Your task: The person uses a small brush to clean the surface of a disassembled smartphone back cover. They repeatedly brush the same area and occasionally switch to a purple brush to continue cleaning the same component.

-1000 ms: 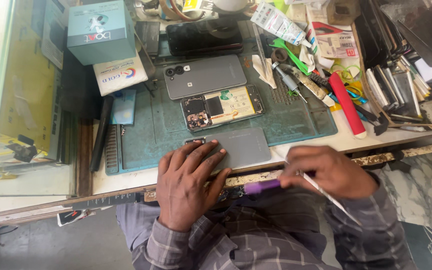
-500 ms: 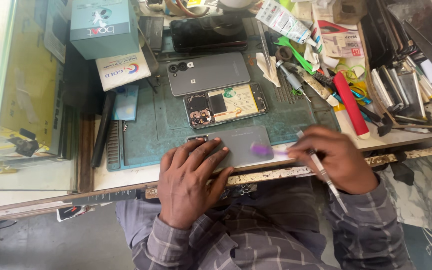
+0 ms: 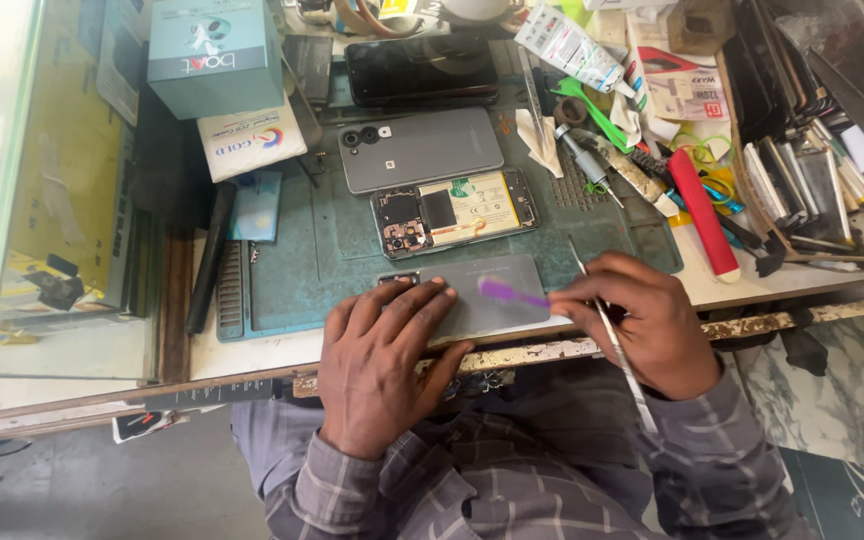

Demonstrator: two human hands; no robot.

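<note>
The left hand (image 3: 384, 365) lies flat, fingers spread wide, pressing on the left part of a grey phone (image 3: 487, 295) that rests face down at the near edge of the green mat (image 3: 302, 270). The right hand (image 3: 647, 325), at the phone's 3 o'clock, is closed on a purple tool (image 3: 512, 293) whose blurred tip lies over the phone's back; the same hand also holds thin metal tweezers (image 3: 617, 345) that slant toward 5 o'clock. At the phone's 12 o'clock lies an opened phone (image 3: 455, 211) with its board and battery showing, and beyond it a grey back cover (image 3: 420, 149). A red tool (image 3: 702, 212) lies at 2 o'clock, a teal box (image 3: 214, 45) at 11 o'clock.
</note>
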